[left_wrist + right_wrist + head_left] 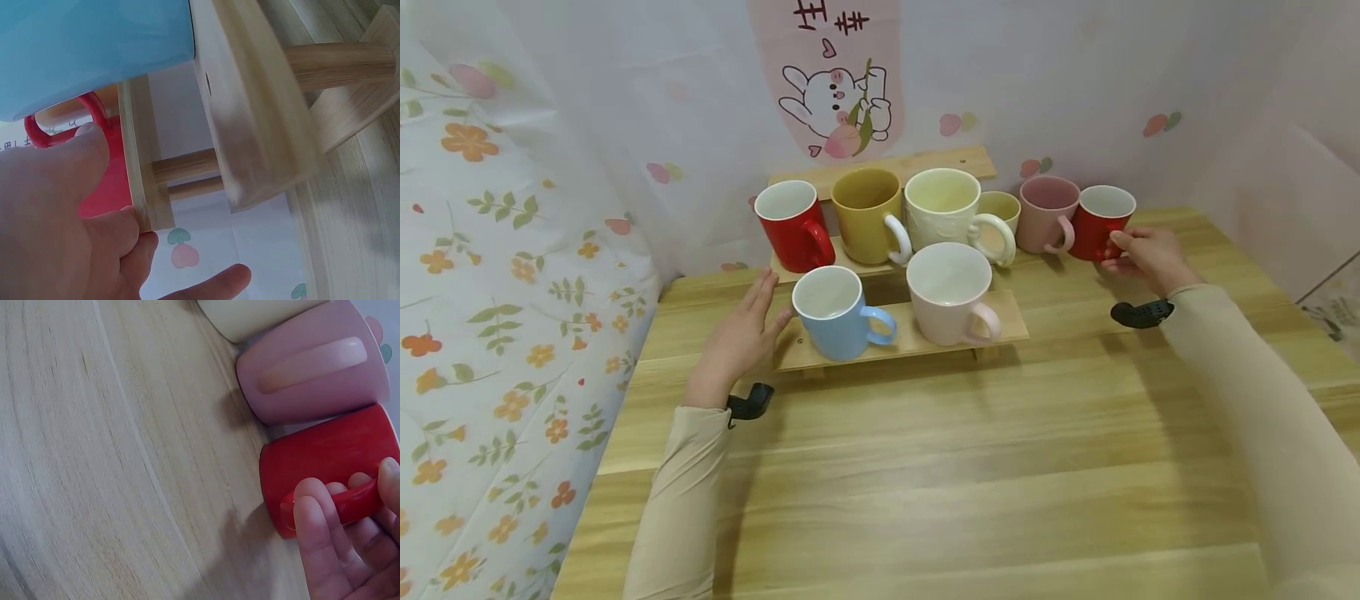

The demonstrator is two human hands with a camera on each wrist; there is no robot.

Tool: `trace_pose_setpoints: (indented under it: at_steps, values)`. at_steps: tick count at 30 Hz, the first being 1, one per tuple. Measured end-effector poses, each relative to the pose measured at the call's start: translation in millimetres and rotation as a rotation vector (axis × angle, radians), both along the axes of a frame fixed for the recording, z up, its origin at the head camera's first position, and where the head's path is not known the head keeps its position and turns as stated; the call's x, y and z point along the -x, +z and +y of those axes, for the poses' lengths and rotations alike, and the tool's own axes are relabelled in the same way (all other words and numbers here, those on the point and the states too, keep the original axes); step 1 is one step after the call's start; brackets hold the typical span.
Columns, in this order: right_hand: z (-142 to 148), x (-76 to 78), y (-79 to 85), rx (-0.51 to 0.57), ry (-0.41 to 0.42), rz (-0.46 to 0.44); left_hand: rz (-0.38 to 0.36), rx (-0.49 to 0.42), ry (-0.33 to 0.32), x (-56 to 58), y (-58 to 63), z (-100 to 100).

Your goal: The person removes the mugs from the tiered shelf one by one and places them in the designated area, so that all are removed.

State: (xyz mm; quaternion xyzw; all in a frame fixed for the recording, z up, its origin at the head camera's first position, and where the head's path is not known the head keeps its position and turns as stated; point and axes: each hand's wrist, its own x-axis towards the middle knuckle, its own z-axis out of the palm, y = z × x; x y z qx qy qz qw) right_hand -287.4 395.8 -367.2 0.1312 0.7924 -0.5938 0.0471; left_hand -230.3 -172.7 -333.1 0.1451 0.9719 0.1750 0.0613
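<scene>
At the far right of the row, a red mug (1092, 235) with a white inside stands on the table. My right hand (1152, 258) holds its handle (353, 505), fingers curled round it and the thumb near the rim. My left hand (737, 342) is at the left end of a tiered wooden rack (1013, 321), its fingertips touching the end of a plank (150, 212) and one finger stretched out. Nearest to that hand are a light blue mug (835, 329) on the front tier and another red mug (790, 229) on the tier behind.
A pale pink mug (947, 296) shares the front tier. Behind it stand a mustard mug (867, 221) and a cream mug (936, 218). On the table right of the rack are a small yellow cup (1006, 208) and a dusty pink mug (1033, 225). A patterned cloth (700, 108) hangs behind.
</scene>
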Motion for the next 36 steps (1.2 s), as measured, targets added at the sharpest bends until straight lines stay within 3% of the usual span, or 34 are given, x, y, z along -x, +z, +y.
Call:
trace_pose_setpoints:
  at_steps: [9,16,36]
  values:
    - [-3,0.5,2.9,0.066,-0.047,0.017,-0.009,0.023,0.004,-2.6,3.0,2]
    - [-6,1.7,1.6,0.006,-0.058,0.008,0.018,0.021,-0.004,-2.5,-0.5,2]
    - [-12,9.6,0.9,0.002,-0.102,0.044,-0.006,-0.018,0.007,-2.2,-1.5,0]
